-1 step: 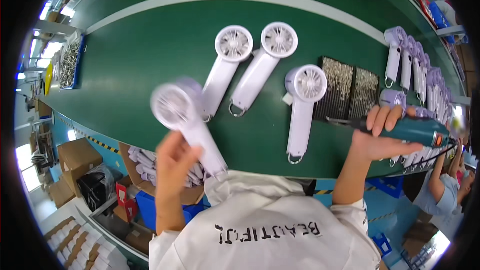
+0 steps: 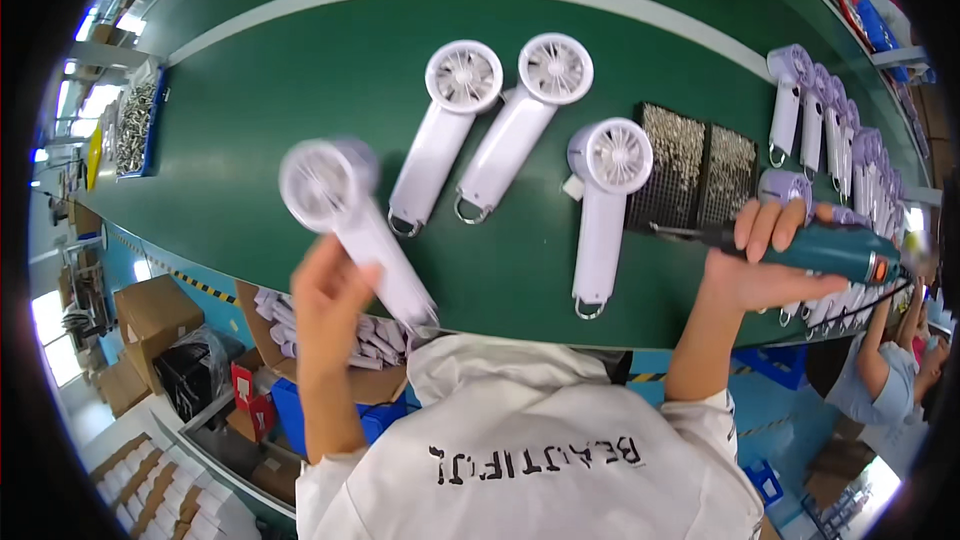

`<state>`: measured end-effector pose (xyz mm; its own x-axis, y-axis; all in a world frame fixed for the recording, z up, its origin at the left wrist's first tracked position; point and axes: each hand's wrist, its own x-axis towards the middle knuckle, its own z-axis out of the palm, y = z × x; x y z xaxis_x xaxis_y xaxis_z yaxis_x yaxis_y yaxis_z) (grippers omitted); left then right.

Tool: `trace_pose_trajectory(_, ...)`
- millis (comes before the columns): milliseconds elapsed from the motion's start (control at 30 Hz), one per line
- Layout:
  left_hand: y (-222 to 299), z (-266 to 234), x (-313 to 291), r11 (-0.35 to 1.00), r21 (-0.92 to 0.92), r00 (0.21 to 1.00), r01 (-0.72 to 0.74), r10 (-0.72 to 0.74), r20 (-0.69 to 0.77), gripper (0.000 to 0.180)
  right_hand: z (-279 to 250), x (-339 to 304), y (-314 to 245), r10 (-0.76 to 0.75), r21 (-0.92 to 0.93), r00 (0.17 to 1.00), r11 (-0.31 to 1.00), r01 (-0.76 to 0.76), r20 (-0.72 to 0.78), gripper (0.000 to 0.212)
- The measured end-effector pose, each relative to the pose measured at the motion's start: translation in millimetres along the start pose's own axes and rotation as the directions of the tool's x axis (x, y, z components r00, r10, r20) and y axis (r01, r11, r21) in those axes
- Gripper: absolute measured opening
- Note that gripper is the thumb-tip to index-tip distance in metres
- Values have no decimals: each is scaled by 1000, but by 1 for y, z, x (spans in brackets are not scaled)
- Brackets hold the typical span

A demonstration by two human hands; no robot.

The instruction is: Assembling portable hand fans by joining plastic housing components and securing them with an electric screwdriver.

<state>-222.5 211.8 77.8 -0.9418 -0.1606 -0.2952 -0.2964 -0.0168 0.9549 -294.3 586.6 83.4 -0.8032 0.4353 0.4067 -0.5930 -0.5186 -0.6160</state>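
Observation:
My left hand [image 2: 335, 290] is closed round the handle of a white and lilac handheld fan [image 2: 385, 265], its round head tilted up to the left, at the table's near edge. In my right hand [image 2: 755, 265] lies a teal electric screwdriver [image 2: 835, 255], its bit pointing left. Just left of that bit lies another handheld fan [image 2: 600, 240], metal loop toward me. Farther back, two more fans, one on the left [image 2: 432, 155] and one on the right [image 2: 510, 150], lie slanted with their heads nearly together. A black screw tray [image 2: 665, 195] full of small screws sits behind the screwdriver.
Rows of fans [image 2: 785, 120] line the right side of the green table [image 2: 240, 160]. A blue bin of metal parts [image 2: 140, 130] is at the far left. Below the edge stands a carton of fan parts [image 2: 258, 350]. A person [image 2: 870, 380] works at lower right.
My left hand has moved a little to the left with the fan in it. My right hand keeps the screwdriver in nearly the same place.

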Motion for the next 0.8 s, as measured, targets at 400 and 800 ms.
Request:
trace_pose_trajectory(400,19,25,11,540,807,716,-240,660,-229,49,39,-19,-5,51,204,959,973,-111,279,65)
trace_pose_trajectory(800,-6,147,9,734,126,686,-668,541,488,21,36,-38,-15,183,210,950,948,-238,252,82)
